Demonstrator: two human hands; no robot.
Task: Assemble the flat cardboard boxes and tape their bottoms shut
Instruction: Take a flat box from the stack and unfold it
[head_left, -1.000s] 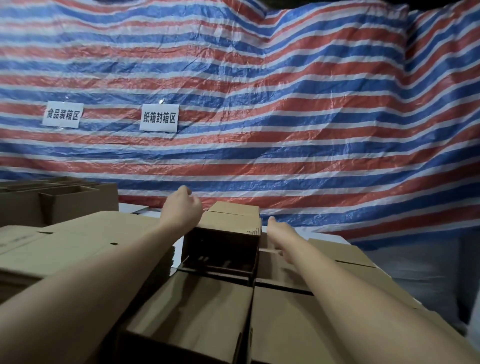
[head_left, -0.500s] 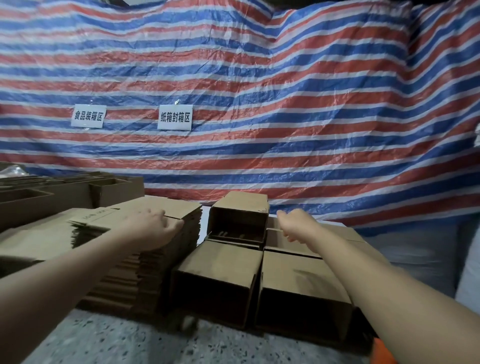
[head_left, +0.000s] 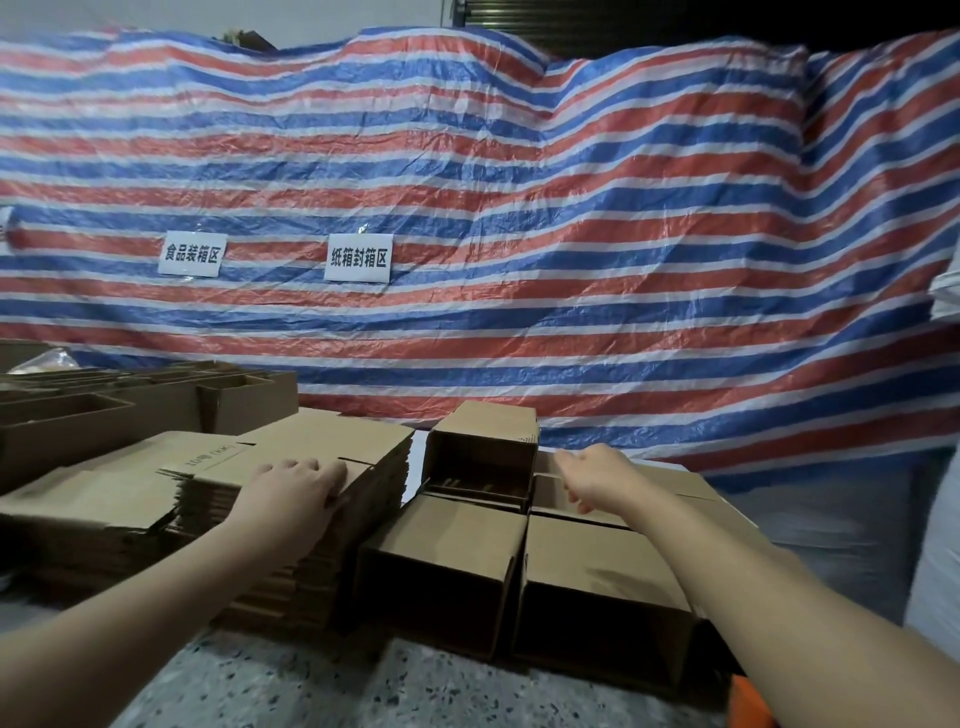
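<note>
I am resting the left hand (head_left: 296, 488) on top of the stack of flat cardboard boxes (head_left: 291, 467), fingers spread and laid over the top sheet near its right edge, not yet curled under it. The stack is sitting on the speckled counter (head_left: 291, 686), toward its left side, just beside a cluster of assembled boxes (head_left: 447, 566) occupying the counter's middle. I am holding the right hand (head_left: 597, 475) above the rear row of that cluster, fingers loose and gripping nothing; I cannot tell whether it is touching the cardboard below. One more assembled box (head_left: 483, 447) is lying on its side on top of the cluster, its opening facing me. I am judging the top blank to be light and fairly stiff across its panels but prone to bending along its creases and flap slots, with a dry, low-friction face that is likely to slide off the sheet beneath. I am therefore recommending a pinch at the exposed right edge, thumb above and fingers under, lifting one sheet only and avoiding the thin flap tips, which are likely to buckle. No tape is visible in this view.
</note>
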